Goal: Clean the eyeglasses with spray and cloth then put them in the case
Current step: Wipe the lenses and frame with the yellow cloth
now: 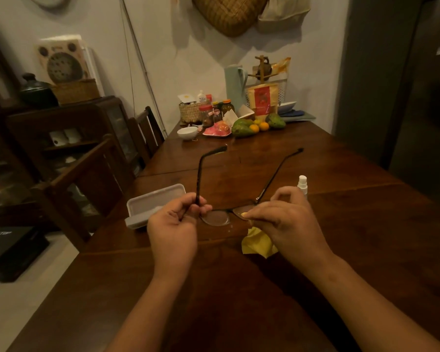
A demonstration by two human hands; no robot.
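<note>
**Two hands wipe eyeglasses over a wooden table**

Both hands are at the centre of the frame, holding the eyeglasses (216, 220) just above the dark wooden table (341, 199), with the temple arms unfolded and pointing away toward the top of the frame. The left hand (173, 229) has its fingers curled round one temple arm near the hinge. The right hand (287, 224) pinches a yellow cloth (257, 241) against the lens on the right of the frame, and the rest of the cloth hangs below the palm.

A small white spray bottle (302, 184) stands upright just behind the right hand. A pale case (153, 207) lies open at centre left, near the left hand.

This looks like the wiping step. Next, the other lens probably needs the cloth. After that the arms must be folded in before the glasses go left into the case.
</note>
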